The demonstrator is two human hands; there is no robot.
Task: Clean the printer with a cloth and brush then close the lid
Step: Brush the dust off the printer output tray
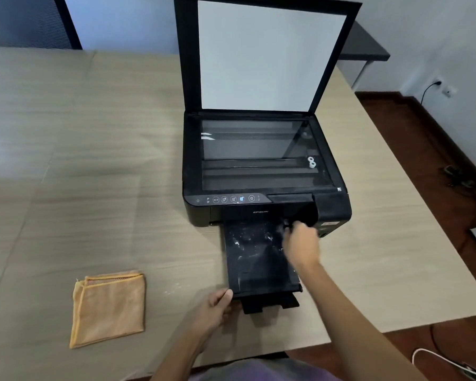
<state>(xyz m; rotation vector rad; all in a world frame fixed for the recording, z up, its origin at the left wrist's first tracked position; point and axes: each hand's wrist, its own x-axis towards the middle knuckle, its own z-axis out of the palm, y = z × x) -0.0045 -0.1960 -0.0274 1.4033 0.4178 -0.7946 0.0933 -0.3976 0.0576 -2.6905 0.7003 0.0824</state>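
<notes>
A black printer (333, 213) stands on the table with its scanner lid (270, 53) raised upright, white inside. The glass bed (259, 152) is bare. The output tray (259, 270) is pulled out toward me and speckled with white dust. My right hand (302, 246) is closed and motion-blurred over the tray's right side, near the printer's front. A small dark brush tip (287, 225) sticks out of it. My left hand (217, 306) grips the tray's near left corner, thumb on top. A folded orange cloth (107, 309) lies flat on the table to the left, untouched.
The light wood table (94, 160) reaches its near edge just below my arms and its right edge beside the printer. A few white specks lie on it between cloth and tray. Beyond it are a dark floor with cables and a wall socket (440, 83). A dark side table (366, 48) stands behind.
</notes>
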